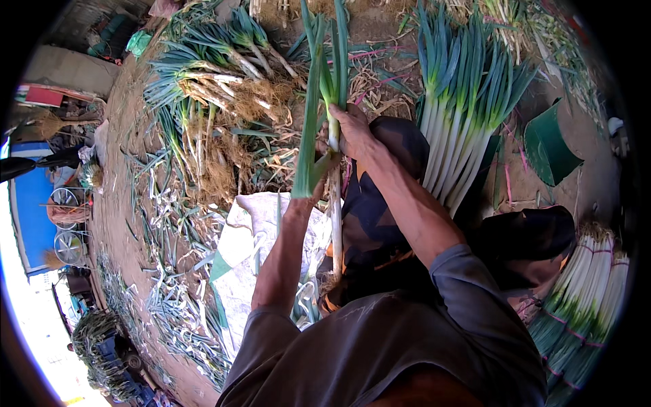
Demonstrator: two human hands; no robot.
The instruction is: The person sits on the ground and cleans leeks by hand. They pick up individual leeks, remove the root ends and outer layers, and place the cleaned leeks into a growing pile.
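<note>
A long green onion stands nearly upright before me, its white stalk reaching down to the roots at my lap. High on the stalk, just under the green leaves, my right hand grips it. My left hand closes around the stalk a little lower and is partly covered by a leaf. That broad outer leaf bends away from the stalk, and its wide lower end hangs over my left wrist. Beside my right knee, a row of clean white-stalked green onions leans with the leaves pointing away from me.
Untrimmed green onions with brown roots are heaped at the front left. A white woven sack lies by my left forearm, among leaf scraps. At right are a green container and tied onion bundles. Pink ties litter the ground.
</note>
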